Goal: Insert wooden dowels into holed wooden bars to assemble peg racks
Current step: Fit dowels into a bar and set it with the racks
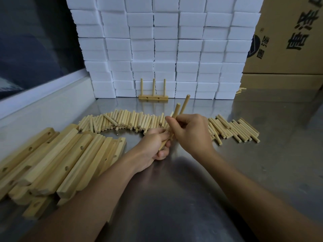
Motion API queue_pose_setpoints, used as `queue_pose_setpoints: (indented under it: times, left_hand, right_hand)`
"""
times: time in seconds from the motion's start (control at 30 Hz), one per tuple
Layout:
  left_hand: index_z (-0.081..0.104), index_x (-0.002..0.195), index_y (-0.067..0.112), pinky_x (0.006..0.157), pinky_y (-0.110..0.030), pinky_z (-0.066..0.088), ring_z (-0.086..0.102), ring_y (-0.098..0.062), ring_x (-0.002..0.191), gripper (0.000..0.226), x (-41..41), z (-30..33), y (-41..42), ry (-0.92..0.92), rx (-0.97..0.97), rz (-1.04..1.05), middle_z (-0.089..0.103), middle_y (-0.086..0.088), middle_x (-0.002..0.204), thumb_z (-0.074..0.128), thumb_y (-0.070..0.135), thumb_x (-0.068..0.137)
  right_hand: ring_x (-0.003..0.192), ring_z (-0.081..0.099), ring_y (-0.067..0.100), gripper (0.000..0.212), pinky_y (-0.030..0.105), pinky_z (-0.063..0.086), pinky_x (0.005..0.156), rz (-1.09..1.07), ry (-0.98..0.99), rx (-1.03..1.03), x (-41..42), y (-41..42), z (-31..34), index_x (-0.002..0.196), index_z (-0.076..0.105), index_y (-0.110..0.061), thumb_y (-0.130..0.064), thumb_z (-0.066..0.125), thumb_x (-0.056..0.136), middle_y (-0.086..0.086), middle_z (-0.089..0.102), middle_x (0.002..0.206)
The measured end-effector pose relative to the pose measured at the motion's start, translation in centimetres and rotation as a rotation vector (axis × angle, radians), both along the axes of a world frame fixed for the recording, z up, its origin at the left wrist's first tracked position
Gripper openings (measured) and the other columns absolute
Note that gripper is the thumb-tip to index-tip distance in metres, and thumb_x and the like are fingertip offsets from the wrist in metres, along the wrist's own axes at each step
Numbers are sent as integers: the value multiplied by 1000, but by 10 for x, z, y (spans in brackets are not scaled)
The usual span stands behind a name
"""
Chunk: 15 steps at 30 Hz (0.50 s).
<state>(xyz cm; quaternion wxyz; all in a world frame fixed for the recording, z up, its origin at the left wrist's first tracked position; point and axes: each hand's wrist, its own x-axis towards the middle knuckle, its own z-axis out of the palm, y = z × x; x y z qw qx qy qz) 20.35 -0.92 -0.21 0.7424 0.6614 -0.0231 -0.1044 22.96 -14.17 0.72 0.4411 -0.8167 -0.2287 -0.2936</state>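
Here, near the middle of the steel counter, the left hand curls round the low ends of two wooden dowels, and the right hand pinches them higher up. They look light, hard and smooth, so they might slip; holding near the bottom end seems best for pushing one into a holed bar from the pile by the left edge.

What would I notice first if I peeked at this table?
Probably the two hands in the middle: the left hand and right hand grip dowels that stick up between them. Behind them stands a finished rack with three pegs, against a big wall of white blocks. A pile of bars lies at the left.
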Motion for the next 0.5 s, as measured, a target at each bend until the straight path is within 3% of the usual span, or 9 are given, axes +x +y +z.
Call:
queue_pose_setpoints:
  times: [0.1, 0.27, 0.5]
  left_hand:
    - [50, 101, 4, 33, -15, 19, 32, -9, 35, 17, 0, 0, -1, -10, 12, 0, 44, -5, 64, 36, 9, 106]
    - [50, 97, 4, 31, -15, 20, 32, -8, 34, 18, -1, 0, -2, -13, 28, 10, 43, -6, 65, 35, 9, 106]
    - [47, 96, 5, 32, -14, 19, 30, -9, 34, 16, -2, 2, -1, 0, 27, 17, 44, -6, 63, 35, 8, 106]
  right_hand:
    - [41, 38, 10, 48, 26, 33, 46, -18, -10, 36, 1, 2, -3, 52, 54, -5, -25, 70, 91, 0, 47, 42]
    - [39, 41, 9, 49, 13, 28, 45, -42, -16, 75, 1, 4, -8, 49, 47, -17, -23, 70, 92, -15, 35, 39]
    - [42, 44, 6, 40, 11, 30, 47, 58, 31, 30, 5, -2, -3, 59, 59, -3, -19, 66, 94, -14, 41, 42]
